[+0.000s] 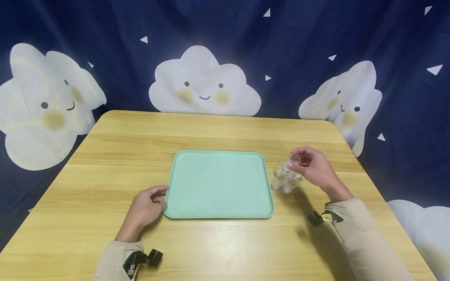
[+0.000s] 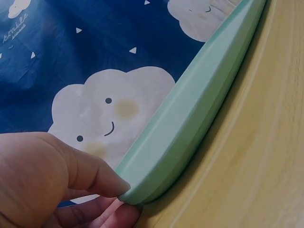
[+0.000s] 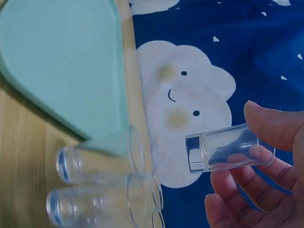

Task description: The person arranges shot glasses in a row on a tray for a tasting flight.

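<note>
A mint-green rectangular tray (image 1: 218, 183) lies flat on the wooden table, nothing on it. At its near left corner, my left hand (image 1: 145, 207) pinches the rim; in the left wrist view the thumb (image 2: 111, 183) is on the rim with fingertips beneath. To the right of the tray, my right hand (image 1: 316, 168) holds a small clear shot glass (image 3: 223, 148) between thumb and fingers near its mouth. Several more shot glasses (image 1: 288, 184) stand upright in a close cluster beside the tray's right edge, just below that hand, partly hidden by it.
The wooden table (image 1: 225, 246) extends on all sides of the tray. Behind it hangs a dark blue curtain (image 1: 119, 23) printed with white smiling clouds. A black wrist-worn device (image 1: 142, 258) juts out from the left sleeve, another (image 1: 316, 218) from the right.
</note>
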The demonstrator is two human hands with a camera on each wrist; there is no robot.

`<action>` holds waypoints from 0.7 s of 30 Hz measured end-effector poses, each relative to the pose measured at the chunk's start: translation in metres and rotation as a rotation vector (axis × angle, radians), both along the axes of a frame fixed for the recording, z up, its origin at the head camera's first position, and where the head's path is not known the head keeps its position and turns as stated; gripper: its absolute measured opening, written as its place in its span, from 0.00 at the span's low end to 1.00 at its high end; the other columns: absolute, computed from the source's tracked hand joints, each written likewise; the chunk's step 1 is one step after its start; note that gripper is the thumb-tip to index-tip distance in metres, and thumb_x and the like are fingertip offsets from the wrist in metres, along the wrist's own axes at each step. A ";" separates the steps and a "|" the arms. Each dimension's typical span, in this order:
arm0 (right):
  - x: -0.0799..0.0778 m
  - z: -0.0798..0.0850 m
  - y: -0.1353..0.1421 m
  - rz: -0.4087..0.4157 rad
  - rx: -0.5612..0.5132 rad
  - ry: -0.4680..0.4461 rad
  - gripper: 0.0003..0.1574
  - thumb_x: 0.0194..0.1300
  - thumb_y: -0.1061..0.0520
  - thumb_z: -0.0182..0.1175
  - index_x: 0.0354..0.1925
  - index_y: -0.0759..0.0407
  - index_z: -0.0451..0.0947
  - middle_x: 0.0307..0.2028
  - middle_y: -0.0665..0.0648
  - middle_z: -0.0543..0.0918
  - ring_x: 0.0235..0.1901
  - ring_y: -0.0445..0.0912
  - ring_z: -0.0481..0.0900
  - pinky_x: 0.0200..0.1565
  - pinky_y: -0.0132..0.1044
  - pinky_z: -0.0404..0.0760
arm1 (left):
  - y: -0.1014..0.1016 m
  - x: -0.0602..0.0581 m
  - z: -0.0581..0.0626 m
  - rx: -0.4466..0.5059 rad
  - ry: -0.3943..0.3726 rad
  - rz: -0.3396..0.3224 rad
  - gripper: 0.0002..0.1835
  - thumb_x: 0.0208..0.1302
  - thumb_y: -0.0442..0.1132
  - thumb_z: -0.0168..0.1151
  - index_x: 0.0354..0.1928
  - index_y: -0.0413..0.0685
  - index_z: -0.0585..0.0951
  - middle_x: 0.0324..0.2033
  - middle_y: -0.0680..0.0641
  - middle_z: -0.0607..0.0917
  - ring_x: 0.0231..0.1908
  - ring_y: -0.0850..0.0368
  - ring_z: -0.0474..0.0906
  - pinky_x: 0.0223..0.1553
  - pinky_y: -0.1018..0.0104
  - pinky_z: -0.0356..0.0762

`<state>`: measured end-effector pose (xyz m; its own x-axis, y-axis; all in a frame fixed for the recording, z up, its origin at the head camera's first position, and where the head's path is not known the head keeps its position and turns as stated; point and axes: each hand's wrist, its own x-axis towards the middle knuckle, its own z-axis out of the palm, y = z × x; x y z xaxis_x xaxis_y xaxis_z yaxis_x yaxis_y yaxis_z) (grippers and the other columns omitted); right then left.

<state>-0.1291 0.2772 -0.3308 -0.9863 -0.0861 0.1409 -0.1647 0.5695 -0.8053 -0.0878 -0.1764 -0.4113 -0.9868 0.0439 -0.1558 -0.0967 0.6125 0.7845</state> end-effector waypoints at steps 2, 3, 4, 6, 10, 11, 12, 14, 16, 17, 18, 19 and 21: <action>-0.003 -0.001 -0.005 0.011 -0.022 -0.006 0.21 0.59 0.63 0.68 0.48 0.71 0.75 0.38 0.63 0.80 0.36 0.39 0.79 0.39 0.27 0.78 | -0.001 0.000 0.000 -0.001 0.001 0.000 0.25 0.58 0.29 0.59 0.61 0.38 0.76 0.53 0.39 0.81 0.46 0.48 0.79 0.46 0.53 0.75; -0.005 -0.001 -0.008 0.016 -0.030 -0.013 0.20 0.59 0.63 0.68 0.48 0.71 0.75 0.39 0.63 0.79 0.36 0.39 0.79 0.39 0.27 0.78 | -0.001 0.000 0.000 -0.002 0.002 0.000 0.25 0.58 0.29 0.59 0.61 0.38 0.76 0.52 0.39 0.81 0.46 0.48 0.79 0.46 0.53 0.75; -0.006 -0.002 -0.011 0.021 -0.037 -0.019 0.20 0.59 0.63 0.68 0.48 0.71 0.74 0.39 0.63 0.79 0.37 0.40 0.79 0.39 0.27 0.78 | -0.001 0.000 0.000 -0.003 0.003 0.000 0.25 0.58 0.29 0.59 0.61 0.38 0.76 0.52 0.40 0.81 0.46 0.48 0.79 0.46 0.53 0.75; -0.010 -0.003 -0.016 0.030 -0.048 -0.032 0.20 0.59 0.63 0.67 0.47 0.71 0.74 0.39 0.63 0.79 0.38 0.41 0.79 0.39 0.28 0.78 | -0.001 0.000 0.000 -0.005 0.004 0.000 0.25 0.58 0.29 0.59 0.61 0.39 0.76 0.52 0.40 0.81 0.46 0.49 0.79 0.46 0.53 0.75; -0.016 -0.007 -0.027 0.046 -0.066 -0.052 0.20 0.59 0.63 0.67 0.47 0.70 0.74 0.40 0.63 0.79 0.40 0.44 0.80 0.41 0.29 0.78 | -0.002 0.000 0.001 -0.008 0.005 -0.001 0.25 0.58 0.29 0.59 0.60 0.39 0.77 0.51 0.40 0.82 0.45 0.50 0.79 0.44 0.55 0.75; -0.018 -0.008 -0.030 0.050 -0.072 -0.056 0.19 0.59 0.63 0.67 0.47 0.70 0.74 0.40 0.63 0.79 0.40 0.45 0.80 0.41 0.29 0.78 | -0.002 0.000 0.001 -0.008 0.006 -0.001 0.25 0.58 0.29 0.59 0.60 0.39 0.77 0.51 0.40 0.82 0.44 0.50 0.79 0.44 0.56 0.75; -0.020 -0.009 -0.033 0.054 -0.081 -0.061 0.19 0.59 0.64 0.67 0.47 0.70 0.74 0.40 0.63 0.79 0.40 0.46 0.80 0.41 0.30 0.78 | -0.002 0.000 0.001 -0.007 0.005 0.000 0.25 0.58 0.29 0.59 0.60 0.39 0.77 0.51 0.41 0.82 0.44 0.51 0.79 0.44 0.56 0.75; -0.022 -0.011 -0.038 0.063 -0.090 -0.064 0.19 0.59 0.64 0.67 0.47 0.70 0.74 0.40 0.62 0.79 0.41 0.48 0.80 0.41 0.31 0.78 | -0.002 0.000 0.001 -0.006 0.006 0.002 0.25 0.58 0.29 0.59 0.60 0.39 0.77 0.51 0.41 0.82 0.43 0.51 0.79 0.43 0.57 0.74; -0.025 -0.013 -0.043 0.071 -0.099 -0.072 0.19 0.58 0.64 0.67 0.47 0.69 0.74 0.40 0.62 0.79 0.41 0.50 0.80 0.41 0.32 0.79 | -0.002 0.000 0.001 -0.006 0.008 0.003 0.25 0.57 0.29 0.59 0.60 0.39 0.77 0.50 0.41 0.82 0.43 0.52 0.79 0.43 0.58 0.74; -0.026 -0.013 -0.046 0.074 -0.106 -0.077 0.19 0.58 0.64 0.67 0.47 0.69 0.74 0.41 0.63 0.80 0.41 0.50 0.80 0.40 0.32 0.79 | -0.002 0.000 0.001 -0.005 0.010 0.005 0.25 0.57 0.29 0.59 0.60 0.39 0.77 0.50 0.41 0.82 0.43 0.52 0.79 0.43 0.58 0.74; -0.027 -0.014 -0.048 0.079 -0.107 -0.082 0.19 0.59 0.64 0.67 0.47 0.69 0.74 0.41 0.63 0.80 0.42 0.51 0.80 0.40 0.33 0.79 | -0.001 0.000 0.001 -0.005 0.011 0.007 0.25 0.57 0.29 0.59 0.60 0.39 0.77 0.50 0.41 0.82 0.43 0.52 0.79 0.43 0.58 0.74; -0.029 -0.014 -0.051 0.083 -0.107 -0.085 0.19 0.59 0.64 0.67 0.47 0.68 0.74 0.41 0.63 0.80 0.42 0.51 0.80 0.41 0.33 0.79 | -0.001 0.000 0.001 -0.004 0.012 0.009 0.25 0.57 0.29 0.59 0.60 0.39 0.77 0.50 0.41 0.82 0.43 0.51 0.79 0.43 0.58 0.74; -0.031 -0.014 -0.055 0.090 -0.111 -0.096 0.19 0.59 0.64 0.67 0.47 0.68 0.74 0.42 0.63 0.80 0.43 0.52 0.80 0.42 0.33 0.79 | -0.001 0.000 0.001 -0.005 0.015 0.013 0.25 0.57 0.29 0.59 0.59 0.39 0.77 0.50 0.41 0.82 0.43 0.51 0.79 0.43 0.58 0.74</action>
